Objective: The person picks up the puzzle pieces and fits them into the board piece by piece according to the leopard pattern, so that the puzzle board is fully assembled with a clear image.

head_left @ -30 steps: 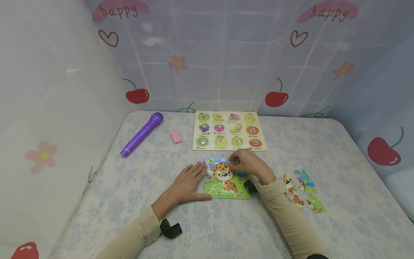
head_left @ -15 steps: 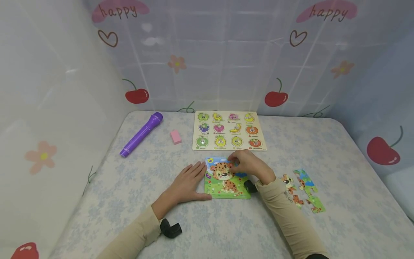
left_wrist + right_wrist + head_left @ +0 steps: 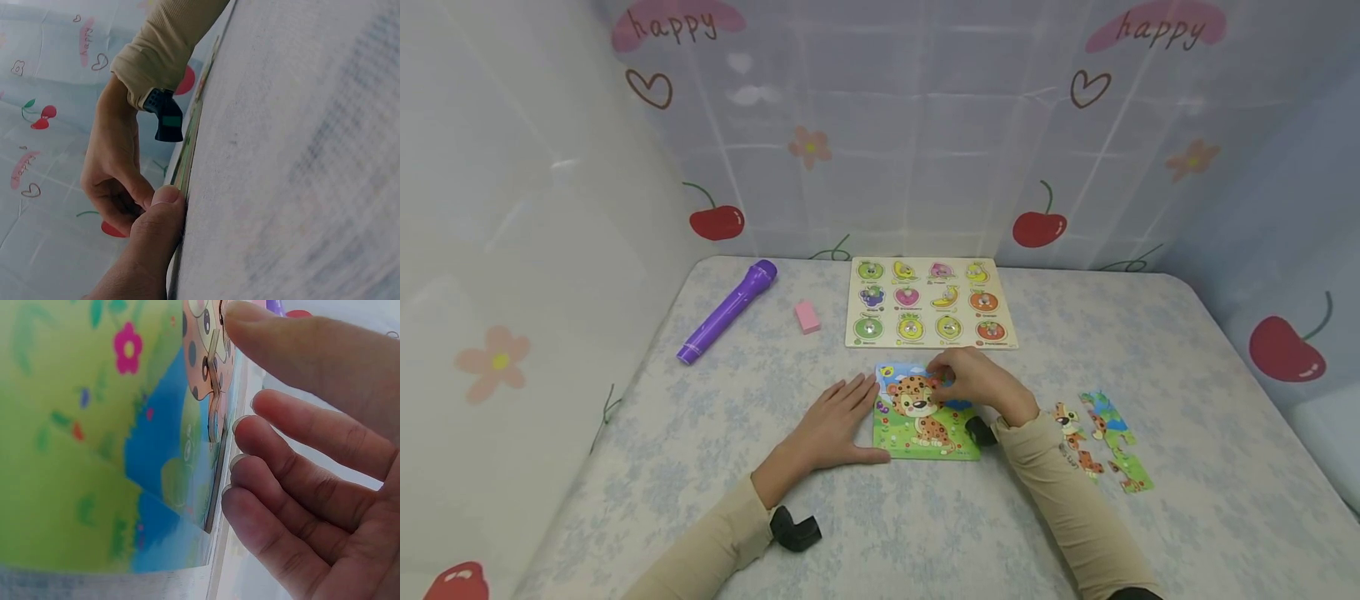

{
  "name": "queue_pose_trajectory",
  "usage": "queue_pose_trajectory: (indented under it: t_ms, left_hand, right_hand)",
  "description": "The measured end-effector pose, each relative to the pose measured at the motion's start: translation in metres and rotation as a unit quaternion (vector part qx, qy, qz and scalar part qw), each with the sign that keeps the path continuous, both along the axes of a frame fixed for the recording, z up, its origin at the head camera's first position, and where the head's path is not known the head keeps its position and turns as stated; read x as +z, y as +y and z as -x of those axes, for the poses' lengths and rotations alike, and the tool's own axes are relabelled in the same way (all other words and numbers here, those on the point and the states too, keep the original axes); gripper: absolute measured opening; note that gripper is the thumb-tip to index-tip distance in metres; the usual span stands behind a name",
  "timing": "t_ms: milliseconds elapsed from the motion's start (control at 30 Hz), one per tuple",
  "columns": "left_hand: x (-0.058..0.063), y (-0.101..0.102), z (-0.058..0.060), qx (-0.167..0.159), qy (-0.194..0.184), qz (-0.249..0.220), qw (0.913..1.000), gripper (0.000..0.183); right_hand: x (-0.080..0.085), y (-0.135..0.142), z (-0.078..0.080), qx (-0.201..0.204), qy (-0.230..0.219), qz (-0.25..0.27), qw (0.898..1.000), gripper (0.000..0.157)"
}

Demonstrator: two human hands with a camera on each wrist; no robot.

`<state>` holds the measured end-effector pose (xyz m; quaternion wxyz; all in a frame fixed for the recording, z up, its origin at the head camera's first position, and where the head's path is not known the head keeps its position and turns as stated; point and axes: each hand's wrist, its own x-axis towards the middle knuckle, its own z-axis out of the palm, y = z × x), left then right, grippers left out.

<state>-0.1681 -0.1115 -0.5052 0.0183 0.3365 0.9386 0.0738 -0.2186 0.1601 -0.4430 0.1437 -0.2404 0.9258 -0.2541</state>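
Observation:
A square leopard jigsaw puzzle (image 3: 898, 437) lies flat on the table. My left hand (image 3: 838, 421) rests along its left side with fingers spread. In the left wrist view, the thumb (image 3: 159, 215) touches the board's near edge. My right hand (image 3: 981, 379) bends over the upper right of the picture, its fingers curled. The right wrist view shows its thumb tip (image 3: 240, 312) against a leopard-head puzzle piece (image 3: 199, 359), with the piece's wooden edge showing. The other fingertips sit just beyond the puzzle's far edge. The hand covers part of the picture's top right corner.
Several loose puzzle pieces (image 3: 1120, 425) lie right of the right forearm. Behind the puzzle is a wooden fruit peg board (image 3: 928, 312). A pink block (image 3: 807, 317) and a purple toy microphone (image 3: 727, 312) lie back left. Cherry-printed curtains (image 3: 880, 142) surround the table.
My right hand has shifted very slightly left over the top right of the puzzle. The left hand keeps its place, and the objects lie as before.

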Motion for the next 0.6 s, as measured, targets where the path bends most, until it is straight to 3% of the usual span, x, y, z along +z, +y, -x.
queue_pose_trajectory:
  t_ms: [433, 600]
  left_hand:
    - [0.001, 0.000, -0.001, -0.010, 0.005, 0.003, 0.9999, 0.111]
    - [0.001, 0.000, -0.001, -0.008, 0.006, 0.003, 1.0000, 0.110]
  right_hand:
    - [0.003, 0.010, -0.004, 0.001, 0.009, 0.012, 1.000, 0.042]
    - [0.006, 0.024, -0.009, -0.017, 0.020, -0.004, 1.000, 0.043]
